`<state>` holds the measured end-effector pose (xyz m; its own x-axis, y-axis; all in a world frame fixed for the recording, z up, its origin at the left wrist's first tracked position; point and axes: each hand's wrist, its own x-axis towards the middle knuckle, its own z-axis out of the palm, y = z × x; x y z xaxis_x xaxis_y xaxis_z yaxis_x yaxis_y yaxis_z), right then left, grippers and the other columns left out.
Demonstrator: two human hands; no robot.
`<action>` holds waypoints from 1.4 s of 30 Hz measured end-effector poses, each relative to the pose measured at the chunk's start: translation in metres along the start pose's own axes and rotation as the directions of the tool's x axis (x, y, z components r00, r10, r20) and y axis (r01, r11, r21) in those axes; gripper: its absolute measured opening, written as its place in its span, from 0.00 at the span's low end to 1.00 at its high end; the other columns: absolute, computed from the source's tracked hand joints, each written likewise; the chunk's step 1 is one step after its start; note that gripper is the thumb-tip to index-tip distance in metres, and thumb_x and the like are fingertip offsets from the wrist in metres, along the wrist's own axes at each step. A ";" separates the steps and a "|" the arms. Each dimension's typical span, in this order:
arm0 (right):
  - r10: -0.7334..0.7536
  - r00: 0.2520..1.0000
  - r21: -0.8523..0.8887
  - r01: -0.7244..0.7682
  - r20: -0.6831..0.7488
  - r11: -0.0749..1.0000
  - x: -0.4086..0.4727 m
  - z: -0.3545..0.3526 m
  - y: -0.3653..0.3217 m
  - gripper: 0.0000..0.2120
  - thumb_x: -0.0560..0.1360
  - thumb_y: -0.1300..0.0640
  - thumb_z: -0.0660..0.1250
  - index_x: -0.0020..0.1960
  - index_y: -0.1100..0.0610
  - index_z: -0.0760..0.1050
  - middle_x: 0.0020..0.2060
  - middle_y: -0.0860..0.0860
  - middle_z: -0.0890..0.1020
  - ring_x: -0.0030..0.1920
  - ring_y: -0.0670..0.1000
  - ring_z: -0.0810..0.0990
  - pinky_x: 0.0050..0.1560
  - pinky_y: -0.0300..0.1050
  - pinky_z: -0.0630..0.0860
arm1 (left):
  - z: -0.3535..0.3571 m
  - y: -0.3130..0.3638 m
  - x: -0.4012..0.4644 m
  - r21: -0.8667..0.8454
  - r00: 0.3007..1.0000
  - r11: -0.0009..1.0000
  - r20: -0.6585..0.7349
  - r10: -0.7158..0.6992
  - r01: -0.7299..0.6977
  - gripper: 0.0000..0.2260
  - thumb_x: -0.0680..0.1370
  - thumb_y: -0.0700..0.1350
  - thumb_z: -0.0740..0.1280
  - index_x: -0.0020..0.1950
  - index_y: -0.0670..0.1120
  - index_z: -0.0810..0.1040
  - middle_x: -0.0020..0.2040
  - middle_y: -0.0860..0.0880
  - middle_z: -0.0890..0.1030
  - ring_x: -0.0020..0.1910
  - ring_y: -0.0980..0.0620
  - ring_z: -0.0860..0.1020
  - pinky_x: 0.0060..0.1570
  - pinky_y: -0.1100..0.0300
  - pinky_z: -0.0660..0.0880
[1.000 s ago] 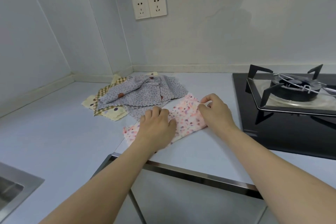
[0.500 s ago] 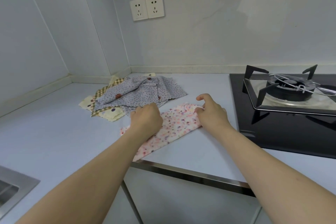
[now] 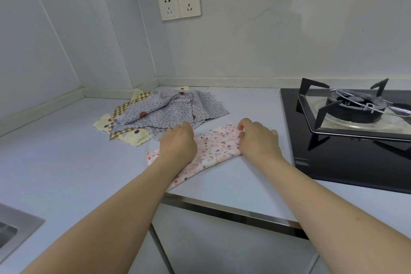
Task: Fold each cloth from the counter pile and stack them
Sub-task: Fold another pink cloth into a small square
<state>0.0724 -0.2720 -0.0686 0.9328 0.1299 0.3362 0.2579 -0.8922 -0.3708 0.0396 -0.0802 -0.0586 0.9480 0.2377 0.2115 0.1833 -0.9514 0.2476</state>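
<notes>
Currently pink floral cloth (image 3: 213, 151) lies folded into long strip on counter (image 3: 66, 162), just in front of cloth pile (image 3: 164, 113). Left hand (image 3: 178, 142) curled, knuckles up, gripping cloth's left part, hiding it. Right hand (image 3: 259, 138) pinches cloth's right end, fingertips tucked into fabric. Pile: grey dotted cloth on top of checked and yellow ones, toward wall corner. Gas hob (image 3: 347, 135) right of cloth. Sink (image 3: 13, 229) far left, at counter's near edge.
</notes>
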 end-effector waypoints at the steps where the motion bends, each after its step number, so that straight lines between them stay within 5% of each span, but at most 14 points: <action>1: -0.008 0.999 -0.049 0.006 -0.040 0.999 -0.001 0.000 0.000 0.11 0.78 0.60 0.58 0.59 0.52 0.71 0.51 0.53 0.75 0.51 0.56 0.74 0.48 0.49 0.60 | -0.002 0.003 -0.003 0.043 0.999 0.999 -0.038 0.022 -0.020 0.09 0.77 0.37 0.57 0.55 0.45 0.71 0.53 0.44 0.74 0.55 0.41 0.71 0.53 0.49 0.66; 5: -0.284 0.948 -0.038 0.282 -0.142 0.959 -0.005 0.000 -0.006 0.13 0.79 0.56 0.59 0.60 0.54 0.76 0.58 0.51 0.76 0.58 0.56 0.73 0.56 0.51 0.65 | -0.007 0.007 -0.027 0.009 0.960 0.977 -0.185 0.211 -0.213 0.12 0.81 0.43 0.55 0.63 0.46 0.71 0.60 0.47 0.72 0.59 0.45 0.69 0.59 0.51 0.65; 9: -0.288 0.918 -0.022 0.305 0.273 0.952 -0.001 -0.002 -0.009 0.21 0.83 0.48 0.48 0.73 0.52 0.65 0.74 0.46 0.63 0.74 0.46 0.59 0.71 0.48 0.55 | -0.001 -0.003 -0.050 0.029 0.951 0.967 0.188 0.245 -0.254 0.27 0.82 0.60 0.49 0.77 0.48 0.59 0.77 0.49 0.59 0.75 0.47 0.57 0.73 0.49 0.54; 15: -0.226 0.878 -0.086 0.288 0.423 0.954 0.009 0.004 -0.005 0.27 0.82 0.43 0.42 0.79 0.49 0.47 0.78 0.43 0.47 0.77 0.44 0.45 0.75 0.49 0.44 | -0.023 -0.050 -0.072 0.062 0.932 0.977 0.318 0.173 -0.203 0.35 0.78 0.69 0.45 0.80 0.53 0.44 0.80 0.52 0.44 0.78 0.53 0.42 0.76 0.51 0.42; 20: -0.189 0.883 -0.099 0.255 0.430 0.962 0.011 0.007 -0.004 0.30 0.80 0.37 0.45 0.78 0.48 0.49 0.78 0.44 0.47 0.77 0.47 0.45 0.76 0.51 0.44 | -0.028 -0.074 -0.093 0.106 0.969 0.975 0.175 0.177 -0.197 0.32 0.80 0.66 0.45 0.80 0.51 0.49 0.80 0.52 0.51 0.78 0.51 0.50 0.75 0.54 0.49; 23: -0.252 0.952 -0.061 0.266 0.174 0.962 0.001 -0.002 -0.009 0.25 0.81 0.43 0.53 0.75 0.50 0.61 0.77 0.48 0.56 0.77 0.51 0.52 0.75 0.51 0.47 | -0.026 -0.069 -0.086 0.072 0.980 0.981 0.095 0.174 -0.181 0.26 0.81 0.60 0.48 0.77 0.52 0.57 0.75 0.52 0.60 0.72 0.49 0.59 0.70 0.52 0.56; 25: -0.390 0.918 -0.011 0.392 0.064 0.920 -0.018 -0.006 -0.022 0.22 0.81 0.47 0.55 0.74 0.50 0.64 0.76 0.48 0.60 0.75 0.51 0.56 0.74 0.47 0.48 | -0.028 -0.069 -0.084 0.008 0.985 0.988 0.084 0.153 -0.154 0.23 0.81 0.55 0.50 0.76 0.53 0.61 0.73 0.53 0.63 0.69 0.49 0.61 0.67 0.53 0.57; 27: -0.408 0.883 0.082 0.401 0.232 0.913 -0.041 -0.005 -0.038 0.24 0.81 0.43 0.50 0.76 0.46 0.57 0.77 0.44 0.55 0.77 0.47 0.50 0.75 0.46 0.43 | -0.031 -0.072 -0.083 -0.063 0.987 0.988 0.065 0.144 -0.140 0.21 0.81 0.50 0.52 0.75 0.52 0.64 0.72 0.53 0.65 0.68 0.49 0.62 0.65 0.54 0.58; 29: -0.324 0.813 -0.010 0.376 0.484 0.927 -0.051 0.000 -0.046 0.27 0.81 0.39 0.44 0.78 0.43 0.46 0.77 0.41 0.45 0.77 0.44 0.42 0.75 0.48 0.37 | -0.033 -0.076 -0.081 -0.164 0.990 0.978 0.041 0.135 -0.126 0.20 0.80 0.45 0.55 0.71 0.51 0.69 0.69 0.52 0.68 0.66 0.49 0.63 0.63 0.56 0.60; 31: -0.283 0.791 -0.066 0.376 0.542 0.924 -0.050 0.001 -0.049 0.26 0.82 0.40 0.41 0.78 0.43 0.42 0.77 0.42 0.41 0.76 0.44 0.38 0.75 0.49 0.36 | -0.034 -0.079 -0.082 -0.284 0.993 0.954 0.028 0.114 -0.101 0.19 0.77 0.40 0.56 0.67 0.49 0.74 0.63 0.51 0.71 0.64 0.48 0.64 0.62 0.57 0.62; 34: -0.332 0.839 -0.017 0.376 0.430 0.927 -0.053 -0.006 -0.053 0.25 0.83 0.47 0.47 0.78 0.47 0.49 0.78 0.47 0.47 0.77 0.48 0.44 0.76 0.47 0.40 | -0.041 -0.084 -0.083 -0.351 0.991 0.933 0.083 0.109 -0.073 0.21 0.73 0.36 0.57 0.63 0.49 0.76 0.57 0.52 0.70 0.62 0.48 0.63 0.61 0.57 0.63; 37: -0.515 0.842 0.139 0.498 0.160 0.856 -0.080 -0.015 -0.064 0.23 0.75 0.53 0.58 0.69 0.53 0.68 0.67 0.48 0.70 0.68 0.50 0.65 0.69 0.42 0.59 | -0.053 -0.088 -0.085 -0.309 0.956 0.947 0.245 0.163 -0.082 0.26 0.68 0.47 0.59 0.66 0.54 0.72 0.59 0.54 0.67 0.61 0.51 0.62 0.63 0.55 0.62; 42: -0.647 0.745 -0.053 0.661 0.163 0.748 -0.111 -0.017 -0.068 0.22 0.68 0.32 0.61 0.51 0.48 0.71 0.48 0.44 0.74 0.48 0.47 0.71 0.51 0.42 0.69 | -0.064 -0.093 -0.089 -0.327 0.892 0.932 0.360 0.273 -0.154 0.29 0.64 0.56 0.62 0.66 0.62 0.68 0.58 0.57 0.65 0.61 0.55 0.60 0.61 0.57 0.59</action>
<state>-0.0530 -0.2334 -0.0658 0.5690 0.7444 0.3494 0.7965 -0.6045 -0.0091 -0.0789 0.0001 -0.0400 0.9894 -0.1186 -0.0842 -0.0598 -0.8594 0.5079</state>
